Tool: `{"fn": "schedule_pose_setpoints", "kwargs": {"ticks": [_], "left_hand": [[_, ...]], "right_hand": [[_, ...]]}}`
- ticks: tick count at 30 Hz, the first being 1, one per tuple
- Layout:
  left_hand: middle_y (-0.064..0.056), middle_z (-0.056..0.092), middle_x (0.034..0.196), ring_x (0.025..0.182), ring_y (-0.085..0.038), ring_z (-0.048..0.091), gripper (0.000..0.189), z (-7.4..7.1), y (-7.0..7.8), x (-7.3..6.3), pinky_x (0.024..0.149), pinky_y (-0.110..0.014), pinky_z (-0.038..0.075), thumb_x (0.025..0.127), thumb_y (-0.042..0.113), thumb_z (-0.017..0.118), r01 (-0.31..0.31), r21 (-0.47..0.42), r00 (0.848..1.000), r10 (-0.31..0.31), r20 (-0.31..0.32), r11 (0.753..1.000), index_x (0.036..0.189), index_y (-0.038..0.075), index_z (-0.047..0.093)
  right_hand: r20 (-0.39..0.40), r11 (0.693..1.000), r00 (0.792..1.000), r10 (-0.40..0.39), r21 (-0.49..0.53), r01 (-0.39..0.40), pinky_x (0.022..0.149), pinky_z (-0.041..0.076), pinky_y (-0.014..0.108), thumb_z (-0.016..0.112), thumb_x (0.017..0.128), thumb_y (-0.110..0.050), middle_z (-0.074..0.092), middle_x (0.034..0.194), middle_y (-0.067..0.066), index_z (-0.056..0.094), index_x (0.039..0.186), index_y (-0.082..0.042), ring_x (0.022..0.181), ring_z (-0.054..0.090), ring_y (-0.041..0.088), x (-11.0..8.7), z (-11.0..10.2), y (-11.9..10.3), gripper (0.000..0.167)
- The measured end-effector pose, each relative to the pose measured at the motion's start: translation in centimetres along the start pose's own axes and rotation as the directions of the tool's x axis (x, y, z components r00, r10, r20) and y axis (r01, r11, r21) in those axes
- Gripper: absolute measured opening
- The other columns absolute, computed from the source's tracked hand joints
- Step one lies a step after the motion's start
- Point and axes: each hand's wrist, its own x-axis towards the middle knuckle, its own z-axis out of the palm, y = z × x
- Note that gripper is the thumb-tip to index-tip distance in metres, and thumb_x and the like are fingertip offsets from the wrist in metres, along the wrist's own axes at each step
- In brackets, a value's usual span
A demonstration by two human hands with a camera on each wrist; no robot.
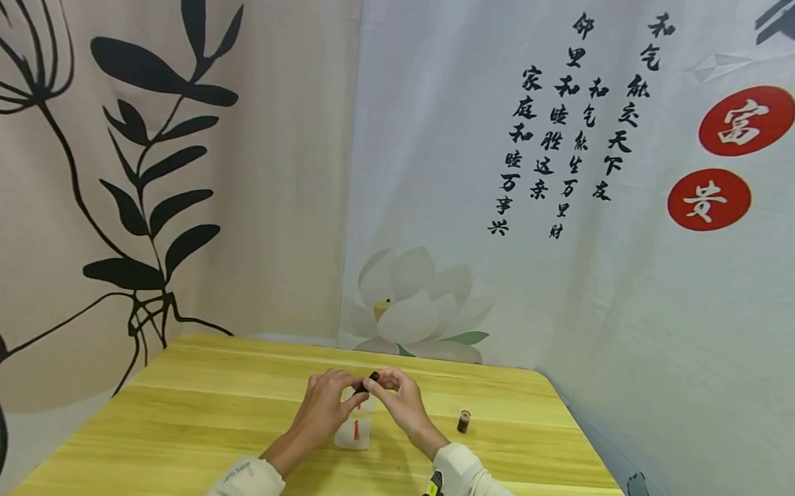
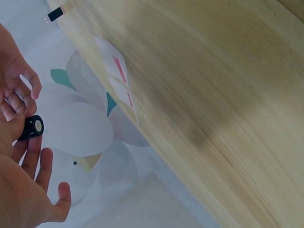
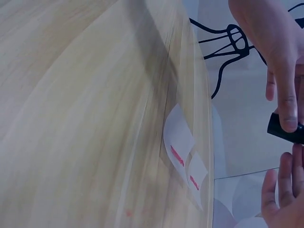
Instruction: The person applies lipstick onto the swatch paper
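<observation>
Over the middle of the table, my left hand (image 1: 325,402) and right hand (image 1: 405,410) meet at a small black cylinder (image 2: 33,127). The left hand pinches it between thumb and fingers, with one finger laid along its dark side (image 3: 279,127) in the right wrist view. My right thumb and fingers hold its far end, which has a brownish tip in the head view. A pale round face shows on one end in the left wrist view. Below the hands lie two white paper pieces with red marks, the nearer paper (image 1: 352,435) in plain view and the farther paper (image 1: 367,403) partly hidden.
A second small dark cylinder (image 1: 464,422) with a lighter top stands on the wooden table (image 1: 230,418), right of my right hand. Behind the table's far edge hangs a printed cloth (image 1: 434,168). A black device (image 1: 430,495) sits by my right sleeve.
</observation>
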Motion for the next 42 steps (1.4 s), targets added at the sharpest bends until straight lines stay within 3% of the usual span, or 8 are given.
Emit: {"fn": "schedule_pose_setpoints", "kwargs": {"ticks": [7,15,19,25,28,31,38,42], "left_hand": [[0.011,0.075,0.094,0.099,-0.018,0.068,0.018,0.0,-0.1,-0.3,0.092,-0.052,0.046,0.082,0.018,0.088,-0.003,-0.013,1.0,0.002,-0.006,1.0,0.099,0.018,0.081],[0.009,0.074,0.096,0.101,-0.019,0.068,0.019,-0.2,-0.2,-0.6,0.094,-0.053,0.046,0.084,0.017,0.087,0.021,-0.017,1.0,-0.021,0.017,1.0,0.101,0.017,0.08],[0.01,0.074,0.095,0.099,-0.018,0.067,0.018,-0.2,-0.4,-0.8,0.092,-0.052,0.046,0.084,0.018,0.087,0.021,-0.021,1.0,-0.021,0.02,1.0,0.1,0.018,0.08],[0.01,0.074,0.095,0.098,-0.018,0.068,0.021,-0.6,-0.9,-1.3,0.093,-0.053,0.046,0.083,0.022,0.089,0.032,-0.017,0.999,-0.032,0.036,0.999,0.101,0.019,0.079],[0.009,0.075,0.095,0.098,-0.018,0.068,0.021,-0.9,-1.2,-1.2,0.094,-0.055,0.047,0.083,0.021,0.089,0.04,-0.02,0.999,-0.039,0.03,0.999,0.101,0.019,0.079],[0.009,0.075,0.095,0.097,-0.018,0.068,0.022,-1.2,-1.5,-1.2,0.094,-0.056,0.047,0.082,0.02,0.089,0.03,-0.013,0.999,-0.029,0.014,0.999,0.101,0.019,0.079],[0.005,0.075,0.1,0.102,-0.021,0.068,0.025,-1.4,-2.2,-1.7,0.095,-0.055,0.047,0.085,0.018,0.087,0.061,-0.014,0.998,-0.061,0.019,0.998,0.107,0.016,0.077],[0.001,0.073,0.105,0.103,-0.023,0.068,0.036,-1.3,-2.3,-2.0,0.095,-0.054,0.047,0.087,0.017,0.084,0.062,-0.002,0.998,-0.062,0.019,0.998,0.121,0.008,0.074]], "right_hand": [[0.021,1.0,1.0,-0.004,-0.006,0.004,0.095,0.053,0.047,0.072,0.101,-0.024,0.072,0.112,0.006,0.072,0.115,-0.007,0.106,0.066,0.022,0.9,0.1,2.6,0.023],[0.039,1.0,0.999,-0.015,-0.019,0.015,0.098,0.051,0.049,0.073,0.1,-0.026,0.074,0.11,0.004,0.074,0.113,-0.01,0.109,0.066,0.021,0.6,0.1,2.1,0.021],[0.064,0.999,0.998,-0.025,-0.038,0.028,0.094,0.055,0.04,0.073,0.1,-0.025,0.073,0.109,0.005,0.073,0.115,-0.009,0.107,0.067,0.022,0.5,0.1,2.1,0.022],[0.165,0.978,0.985,-0.055,-0.192,0.087,0.091,0.058,0.041,0.073,0.1,-0.032,0.071,0.122,0.006,0.066,0.132,-0.011,0.113,0.067,0.027,0.5,-1.8,2.4,0.039],[0.195,0.934,0.977,-0.087,-0.324,0.148,0.093,0.056,0.051,0.074,0.099,-0.032,0.07,0.127,0.009,0.068,0.131,-0.011,0.116,0.065,0.033,0.8,-4.1,2.2,0.038],[0.253,0.857,0.963,-0.091,-0.473,0.206,0.094,0.053,0.058,0.076,0.097,-0.025,0.07,0.126,0.016,0.07,0.125,-0.007,0.116,0.064,0.04,1.1,-7.2,2.2,0.034],[0.28,0.62,0.942,0.187,-0.777,0.108,0.088,0.054,0.058,0.084,0.089,-0.02,0.068,0.121,0.019,0.071,0.115,-0.005,0.107,0.065,0.04,-0.2,-13.8,3.3,0.033],[0.238,0.571,0.942,0.237,-0.818,0.063,0.079,0.055,0.055,0.087,0.085,-0.014,0.071,0.108,0.014,0.072,0.107,-0.006,0.097,0.068,0.036,-1.6,-15.7,4.5,0.028]]}}
